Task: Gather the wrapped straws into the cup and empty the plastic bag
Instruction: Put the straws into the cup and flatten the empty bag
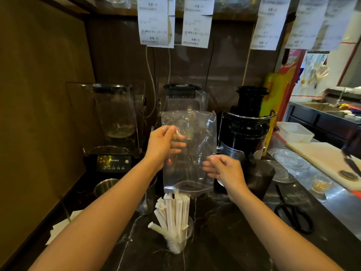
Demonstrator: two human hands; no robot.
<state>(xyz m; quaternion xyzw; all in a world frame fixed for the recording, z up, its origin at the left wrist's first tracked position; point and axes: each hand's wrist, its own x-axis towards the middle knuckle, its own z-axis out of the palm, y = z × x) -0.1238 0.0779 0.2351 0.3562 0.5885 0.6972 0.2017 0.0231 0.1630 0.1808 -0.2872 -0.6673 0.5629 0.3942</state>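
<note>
- step in hand: the emptying of the plastic bag (189, 151). it is held upright above the cup (178, 244), mouth down, and it reads as clear through its whole length; no straw is visible inside it.
- the wrapped straws (173, 216) stand bunched in the cup on the dark marble counter (224, 231), directly below the bag's lower edge. their tops come close to that edge, and one or two may touch it; this cannot be settled.
- one or two straws lean out to the left over the cup's rim.
- left hand (163, 142): pinching the upper left part of the bag, thumb in front and fingers seen through the film behind it. the hand is partly closed on the plastic.
- right hand (220, 169): at the bag's lower right edge, fingers curled loosely inward and touching the film. whether it has a firm pinch or only steadies the bag cannot be told.
- judgement: the task looks near complete. the next move calls for confirming that nothing clings inside the bag, then setting it aside clear of the cup, without brushing the straw tops.
- risk noted: the cup is narrow and top-heavy with straws; a knock could tip it.
</note>
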